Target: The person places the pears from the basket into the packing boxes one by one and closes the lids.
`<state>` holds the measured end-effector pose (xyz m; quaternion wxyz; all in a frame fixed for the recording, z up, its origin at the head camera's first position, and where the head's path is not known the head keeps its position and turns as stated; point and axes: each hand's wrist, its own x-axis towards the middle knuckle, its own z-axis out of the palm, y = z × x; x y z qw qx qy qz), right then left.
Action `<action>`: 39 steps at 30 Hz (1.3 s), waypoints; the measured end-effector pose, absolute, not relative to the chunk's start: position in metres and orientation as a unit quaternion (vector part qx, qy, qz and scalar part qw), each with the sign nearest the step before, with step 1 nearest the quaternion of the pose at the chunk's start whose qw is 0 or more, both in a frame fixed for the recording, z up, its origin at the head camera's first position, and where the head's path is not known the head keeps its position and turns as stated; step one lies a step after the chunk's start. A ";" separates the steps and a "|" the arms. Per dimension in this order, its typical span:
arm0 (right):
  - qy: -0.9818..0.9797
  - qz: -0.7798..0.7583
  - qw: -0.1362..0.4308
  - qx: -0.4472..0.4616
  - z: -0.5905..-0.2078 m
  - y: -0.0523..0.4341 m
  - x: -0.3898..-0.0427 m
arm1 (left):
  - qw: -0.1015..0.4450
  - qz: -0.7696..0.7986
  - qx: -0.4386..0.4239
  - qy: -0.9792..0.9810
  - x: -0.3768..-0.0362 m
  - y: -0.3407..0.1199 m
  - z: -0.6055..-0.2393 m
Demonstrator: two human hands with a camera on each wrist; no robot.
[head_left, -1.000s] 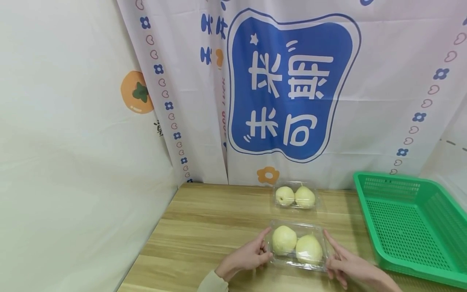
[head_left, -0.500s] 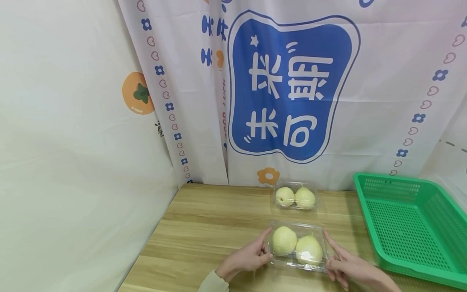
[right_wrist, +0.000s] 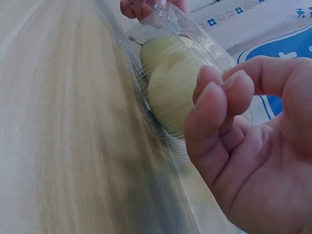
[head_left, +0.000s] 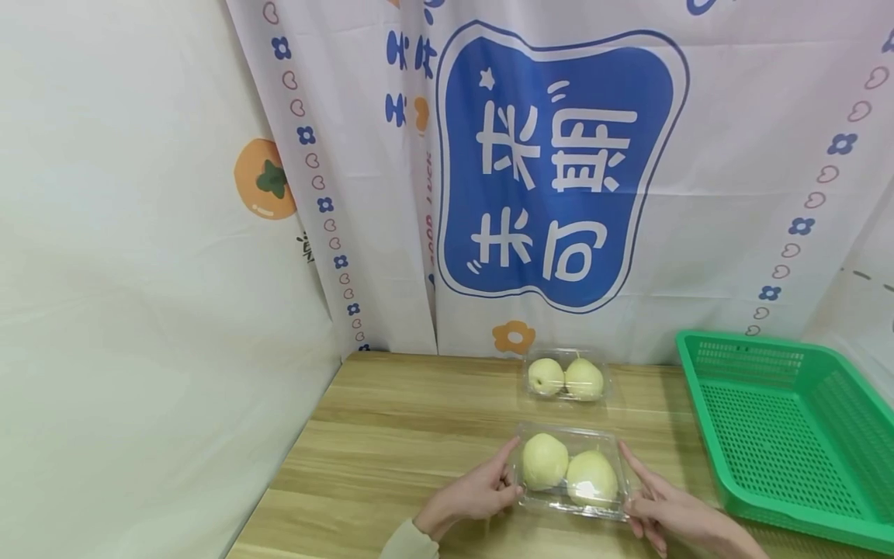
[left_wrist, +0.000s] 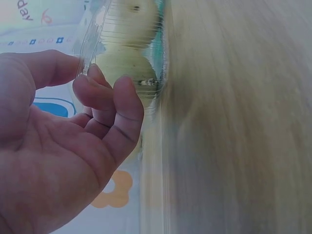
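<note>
A clear plastic fruit box (head_left: 580,437) lies near the front of the wooden table, with two pale yellow pears, a left one (head_left: 545,462) and a right one (head_left: 591,479), inside under its lid. At its left end, my left hand (head_left: 476,487) pinches the rim between thumb and curled fingers, the index finger stretched along the edge. My right hand (head_left: 663,503) holds the opposite end the same way. Close up in the left wrist view, the thumb and fingertips meet at the box's rim (left_wrist: 88,46). In the right wrist view, curled fingers partly hide the box (right_wrist: 146,29).
Farther back, a second clear box (head_left: 606,382) with two pears stands by the printed curtain (head_left: 391,256). A green plastic basket (head_left: 719,458) occupies the right side of the wooden table (head_left: 377,435). A pale cloth wall (head_left: 140,326) borders the left side.
</note>
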<state>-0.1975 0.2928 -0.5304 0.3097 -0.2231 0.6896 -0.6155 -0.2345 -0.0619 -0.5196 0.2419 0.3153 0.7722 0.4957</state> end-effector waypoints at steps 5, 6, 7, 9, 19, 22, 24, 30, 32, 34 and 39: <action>0.678 -0.625 0.317 -0.224 -0.532 0.295 -0.198 | 0.240 0.490 0.318 0.775 -0.234 -0.060 -0.519; 0.676 -0.626 0.318 -0.223 -0.532 0.295 -0.198 | 0.239 0.490 0.319 0.775 -0.233 -0.060 -0.518; 0.674 -0.628 0.320 -0.222 -0.533 0.295 -0.199 | 0.238 0.489 0.319 0.776 -0.233 -0.060 -0.518; 0.672 -0.631 0.322 -0.216 -0.533 0.295 -0.199 | 0.238 0.490 0.318 0.776 -0.233 -0.060 -0.518; 0.708 -0.610 0.293 -0.201 -0.532 0.295 -0.197 | 0.238 0.496 0.292 0.782 -0.231 -0.062 -0.516; 0.725 -0.592 0.280 -0.212 -0.528 0.296 -0.196 | 0.228 0.474 0.297 0.797 -0.233 -0.064 -0.515; 0.739 -0.578 0.267 -0.220 -0.524 0.297 -0.196 | 0.219 0.456 0.309 0.805 -0.235 -0.065 -0.515; 0.774 -0.546 0.230 -0.221 -0.516 0.296 -0.198 | 0.209 0.411 0.325 0.826 -0.239 -0.069 -0.510; 0.786 -0.537 0.220 -0.212 -0.513 0.295 -0.199 | 0.216 0.394 0.325 0.832 -0.242 -0.070 -0.506; 0.796 -0.530 0.210 -0.204 -0.510 0.294 -0.199 | 0.224 0.376 0.329 0.837 -0.245 -0.071 -0.501; 0.815 -0.513 0.178 -0.203 -0.502 0.293 -0.204 | 0.229 0.313 0.340 0.857 -0.256 -0.071 -0.485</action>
